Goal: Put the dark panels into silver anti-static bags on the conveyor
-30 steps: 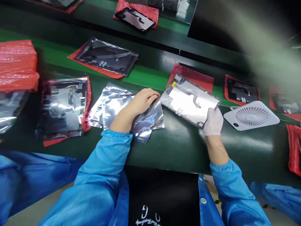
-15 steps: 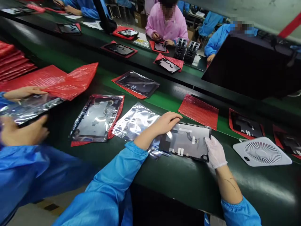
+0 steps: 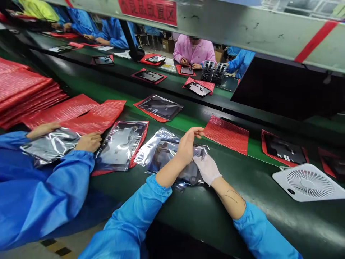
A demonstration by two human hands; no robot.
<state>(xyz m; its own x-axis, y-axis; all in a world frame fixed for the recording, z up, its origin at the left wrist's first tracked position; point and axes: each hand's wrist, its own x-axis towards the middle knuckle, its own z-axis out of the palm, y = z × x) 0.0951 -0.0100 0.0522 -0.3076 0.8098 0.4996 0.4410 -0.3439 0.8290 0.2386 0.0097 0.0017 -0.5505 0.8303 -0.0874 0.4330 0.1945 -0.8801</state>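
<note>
The right, gloved hand point(image 3: 208, 169) has its fingertips drawn together on the right end of a clear bag point(image 3: 192, 176); how firm the pinch is cannot be told. The dark flat panel point(image 3: 164, 153) lies inside the film, leftward from that grip, its long axis running roughly left to right. The left, bare hand point(image 3: 185, 145) is nearer the panel's middle, its wrist crossing above it, fingers extended and unclosed, pointing away beyond the bag; whether its lower edge touches the film is unclear. Loose silvery bags point(image 3: 147, 145) lie left of the grip, a red bubble sheet point(image 3: 228, 135) beyond it to the right.

Half a second earlier the panel's right part stuck out bare; now film covers it, and the gloved hand sits closer to the bare one.
</note>
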